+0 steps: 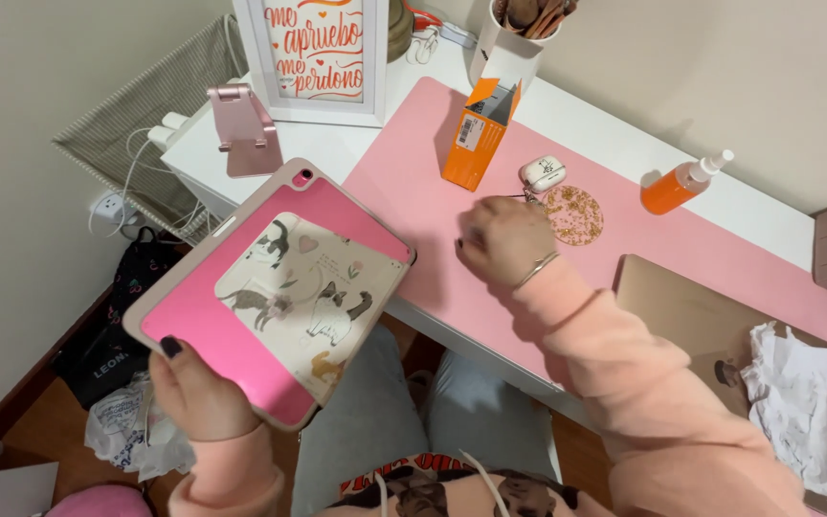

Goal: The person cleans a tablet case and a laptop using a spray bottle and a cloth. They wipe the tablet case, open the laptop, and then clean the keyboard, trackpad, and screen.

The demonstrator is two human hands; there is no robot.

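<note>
A: Item one, what the left hand held?

B: A tablet in a pink case, back up, a cat-print card under its clear cover. Fingers gripped its lower corner, thumb on top. It was raised off the desk's left edge, over the lap.

A: The right hand?

B: Knuckles up on the pink desk mat, fingers curled under; whether they pinched anything, could not tell. A bracelet sat at the wrist.

A: Nearby stock?

B: White earbud case and gold-flecked coaster just beyond the knuckles; opened orange carton upright further left; orange spray bottle lying well to the right; closed laptop bearing crumpled paper; pink stand beside a framed print.
</note>
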